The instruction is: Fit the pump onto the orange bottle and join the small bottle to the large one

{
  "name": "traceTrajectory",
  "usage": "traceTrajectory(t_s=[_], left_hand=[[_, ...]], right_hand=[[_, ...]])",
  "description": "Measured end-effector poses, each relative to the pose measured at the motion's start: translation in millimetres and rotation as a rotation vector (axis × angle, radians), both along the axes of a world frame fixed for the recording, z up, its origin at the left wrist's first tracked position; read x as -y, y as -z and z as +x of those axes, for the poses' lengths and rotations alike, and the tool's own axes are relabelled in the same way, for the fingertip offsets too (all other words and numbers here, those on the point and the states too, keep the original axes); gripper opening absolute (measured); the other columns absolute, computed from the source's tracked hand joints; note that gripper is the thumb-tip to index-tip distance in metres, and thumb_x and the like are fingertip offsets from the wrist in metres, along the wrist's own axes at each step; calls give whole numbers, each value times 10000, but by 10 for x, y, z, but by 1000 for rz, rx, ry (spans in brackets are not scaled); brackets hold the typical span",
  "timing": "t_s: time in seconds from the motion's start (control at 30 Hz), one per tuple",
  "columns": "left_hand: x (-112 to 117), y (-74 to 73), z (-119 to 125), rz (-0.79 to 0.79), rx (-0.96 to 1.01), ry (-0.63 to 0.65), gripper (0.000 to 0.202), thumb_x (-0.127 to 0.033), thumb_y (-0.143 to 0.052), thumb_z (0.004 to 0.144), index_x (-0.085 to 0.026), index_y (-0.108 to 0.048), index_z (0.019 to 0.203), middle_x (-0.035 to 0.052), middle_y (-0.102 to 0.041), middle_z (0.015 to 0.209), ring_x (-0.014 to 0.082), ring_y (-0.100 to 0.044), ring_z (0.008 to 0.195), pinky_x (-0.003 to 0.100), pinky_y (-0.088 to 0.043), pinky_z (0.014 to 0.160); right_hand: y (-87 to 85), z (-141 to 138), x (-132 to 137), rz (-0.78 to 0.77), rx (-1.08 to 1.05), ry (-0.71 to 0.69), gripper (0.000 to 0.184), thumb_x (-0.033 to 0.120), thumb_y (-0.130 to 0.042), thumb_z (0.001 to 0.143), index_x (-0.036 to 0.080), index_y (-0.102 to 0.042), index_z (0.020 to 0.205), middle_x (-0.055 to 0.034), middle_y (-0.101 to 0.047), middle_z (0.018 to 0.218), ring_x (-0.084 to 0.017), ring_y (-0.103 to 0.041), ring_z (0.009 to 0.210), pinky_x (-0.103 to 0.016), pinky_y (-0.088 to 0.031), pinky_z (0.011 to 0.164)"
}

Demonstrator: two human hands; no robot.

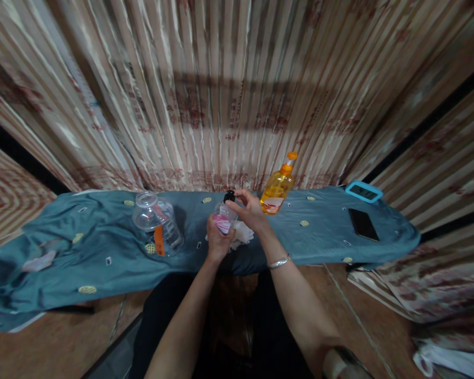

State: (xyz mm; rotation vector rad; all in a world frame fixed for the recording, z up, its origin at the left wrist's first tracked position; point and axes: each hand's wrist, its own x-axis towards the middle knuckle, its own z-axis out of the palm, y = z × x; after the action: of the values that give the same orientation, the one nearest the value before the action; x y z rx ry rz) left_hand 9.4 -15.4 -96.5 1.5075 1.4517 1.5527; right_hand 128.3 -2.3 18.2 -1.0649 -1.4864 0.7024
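1. Nearest my camera, a silver bracelet (278, 262) circled the right wrist, with brown floor (361, 337) lower down.
2. I had the left grip (219, 238) curled around the lower body of the small clear bottle (222, 221), held roughly upright above the middle of the surface (326, 231), its pink-and-white label partly showing.
3. Crumpled white tissue (242, 235) lay just beside that grip.
4. My right grip (251, 211) pinched the bottle's black top (229, 195) between thumb and fingers; how firmly, I could not tell.
5. I judged the step in hand to be working that top, though whether loosening or fastening was unclear. The next move, to my mind, called for a steady left hold and a square, even turn from the right.
6. A large clear jar (152, 222) stood open-mouthed to the left; a dark phone (363, 225) lay well to the right.
7. Beyond the right grip stood an orange pump bottle (277, 190); farther right, a blue-framed clock (364, 191).
8. A patterned curtain (221, 105) hung behind.
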Motion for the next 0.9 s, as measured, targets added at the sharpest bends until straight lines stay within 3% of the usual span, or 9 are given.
traceTrajectory(t_s=[0.13,0.27,0.37,0.53,0.73,0.83,0.9], left_hand=[[2,7,4,23,15,15,812,-249,-837,568,-214,-461,1287,92,-577,1212,321,-577,1196,517,-460,1069],[-2,16,18,11,0,-6,817,-247,-833,555,-201,-455,1278,102,-571,1220,324,-578,1185,522,-460,1065],[-2,16,22,15,-1,2,816,-253,-830,554,-215,-451,1275,100,-568,1229,327,-577,1183,533,-460,1062],[0,16,19,14,-10,19,828,-259,-839,553,-200,-457,1285,109,-569,1236,342,-571,1199,543,-450,1076],[3,35,20,27,-16,19,841,-291,-847,575,-202,-454,1313,113,-569,1264,343,-563,1226,528,-446,1085],[6,26,22,10,-22,19,842,-277,-845,573,-197,-458,1316,111,-576,1252,346,-564,1229,530,-449,1082],[7,19,25,3,-23,18,846,-267,-843,572,-192,-451,1318,115,-571,1256,345,-566,1225,530,-453,1078]], right_hand=[[-43,22,36,16,0,-37,457,421,-741,839,158,-624,1194,-90,-677,1166,-229,-644,1104,-474,-492,1017],[-14,16,38,5,46,72,480,493,-818,734,156,-644,1029,-61,-683,1014,-218,-645,981,-473,-491,979],[5,16,23,-1,67,105,436,498,-813,737,161,-638,951,-41,-672,945,-204,-637,927,-461,-490,960],[-24,61,23,35,94,17,356,458,-743,830,158,-652,1000,-48,-688,974,-208,-650,963,-453,-486,974],[-77,104,52,23,125,-96,400,485,-660,891,149,-642,1107,-76,-687,1053,-210,-654,1006,-452,-501,963],[-90,95,80,-3,142,-33,519,527,-734,813,155,-625,1158,-80,-684,1079,-218,-647,1006,-458,-489,973],[-79,83,90,-23,144,59,572,566,-792,732,157,-627,1096,-75,-679,1044,-226,-638,985,-470,-480,970]])
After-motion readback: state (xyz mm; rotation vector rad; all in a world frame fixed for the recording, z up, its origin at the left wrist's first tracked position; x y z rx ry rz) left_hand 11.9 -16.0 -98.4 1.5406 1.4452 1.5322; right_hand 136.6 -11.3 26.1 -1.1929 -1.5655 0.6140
